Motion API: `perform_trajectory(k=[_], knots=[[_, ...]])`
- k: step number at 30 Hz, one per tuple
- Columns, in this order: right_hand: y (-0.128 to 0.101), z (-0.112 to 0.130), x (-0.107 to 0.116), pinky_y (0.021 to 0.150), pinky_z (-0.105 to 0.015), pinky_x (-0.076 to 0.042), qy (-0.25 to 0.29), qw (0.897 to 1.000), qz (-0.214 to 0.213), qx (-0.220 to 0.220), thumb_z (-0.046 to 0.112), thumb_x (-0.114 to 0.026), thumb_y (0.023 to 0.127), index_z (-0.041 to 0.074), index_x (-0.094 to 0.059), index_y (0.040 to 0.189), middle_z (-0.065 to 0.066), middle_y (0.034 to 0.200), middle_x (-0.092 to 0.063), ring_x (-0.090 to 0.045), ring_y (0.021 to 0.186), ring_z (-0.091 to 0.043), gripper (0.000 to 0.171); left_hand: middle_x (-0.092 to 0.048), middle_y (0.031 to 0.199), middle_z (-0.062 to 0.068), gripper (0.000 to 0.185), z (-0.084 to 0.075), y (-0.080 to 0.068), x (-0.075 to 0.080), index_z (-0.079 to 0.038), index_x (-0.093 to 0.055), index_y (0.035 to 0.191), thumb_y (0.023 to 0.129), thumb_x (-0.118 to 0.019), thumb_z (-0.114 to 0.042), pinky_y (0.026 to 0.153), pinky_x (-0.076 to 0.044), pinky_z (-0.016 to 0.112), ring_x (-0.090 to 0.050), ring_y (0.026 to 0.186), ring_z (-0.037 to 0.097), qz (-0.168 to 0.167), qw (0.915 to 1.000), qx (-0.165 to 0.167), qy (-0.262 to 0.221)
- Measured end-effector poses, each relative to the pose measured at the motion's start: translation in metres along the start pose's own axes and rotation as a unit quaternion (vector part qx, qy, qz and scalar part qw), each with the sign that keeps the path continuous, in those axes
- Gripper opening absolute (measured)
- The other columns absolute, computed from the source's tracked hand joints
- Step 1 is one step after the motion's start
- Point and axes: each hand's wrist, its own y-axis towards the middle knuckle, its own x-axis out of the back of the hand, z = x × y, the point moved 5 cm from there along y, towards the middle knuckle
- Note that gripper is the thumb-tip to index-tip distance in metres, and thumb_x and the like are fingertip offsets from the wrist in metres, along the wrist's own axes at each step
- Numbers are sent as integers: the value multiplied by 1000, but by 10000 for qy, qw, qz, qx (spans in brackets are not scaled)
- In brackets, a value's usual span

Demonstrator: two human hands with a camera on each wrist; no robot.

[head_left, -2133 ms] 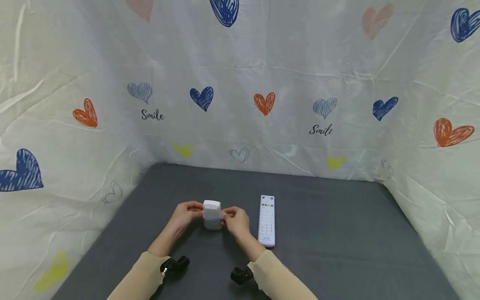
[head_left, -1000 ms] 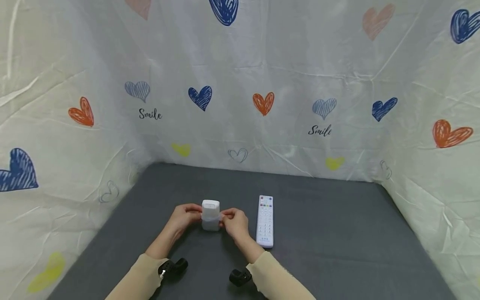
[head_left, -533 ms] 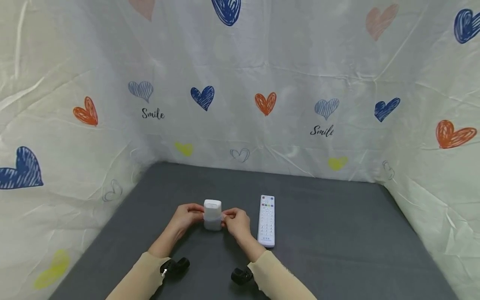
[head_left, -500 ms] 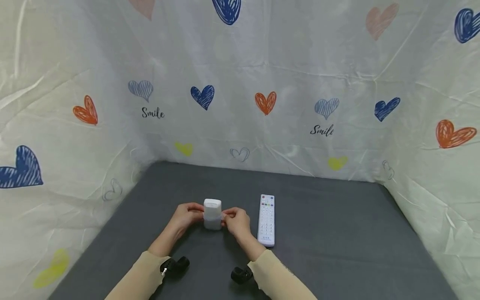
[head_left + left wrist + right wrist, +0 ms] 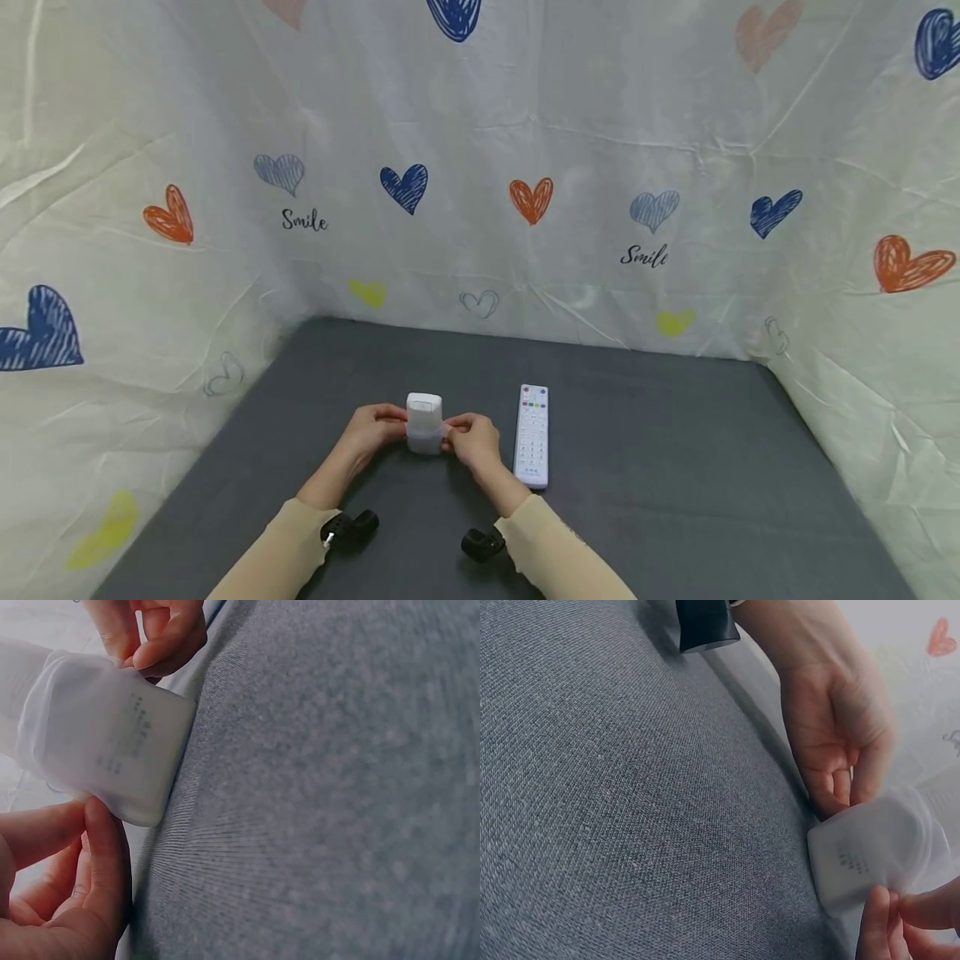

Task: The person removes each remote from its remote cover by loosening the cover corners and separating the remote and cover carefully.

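Head view shows a white sheet printed with hearts (image 5: pixel 525 125) walling three sides of a dark grey tabletop (image 5: pixel 660 467). A white remote control (image 5: pixel 532 435) lies flat on it, just right of the right hand (image 5: pixel 472 442). Between both hands stands a small white device (image 5: pixel 423 423), upright near the front middle of the tabletop, partly wrapped in a thin clear film. The left hand (image 5: pixel 371 431) pinches its left side with curled fingers (image 5: pixel 105 862), and the right hand's fingers (image 5: pixel 885 922) pinch the film at its right side. Black wrist cameras (image 5: pixel 348 527) sit at both beige sleeves.
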Motion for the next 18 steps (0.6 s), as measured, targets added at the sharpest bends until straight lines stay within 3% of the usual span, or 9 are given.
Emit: perform_trajectory(k=[8,18], knots=[[0,-3,-2,56,-24,-55,59,9999,11,-106,1,-65,85,-1,-70,89,-5,70,-66,-64,57,-10,7,-70,83,7,17,0,1,1,6,-64,96,81,-69,0,69,-53,28,-64,74,11,5,9985,-179,524],[2,-3,-1,54,-23,-55,-43,10000,-31,23,-1,-65,83,-1,-70,87,-6,69,-67,-63,54,-8,6,-71,85,10,16,-3,2,2,6,-64,95,81,-70,1,68,-52,27,-64,73,12,-21,9974,-271,667]])
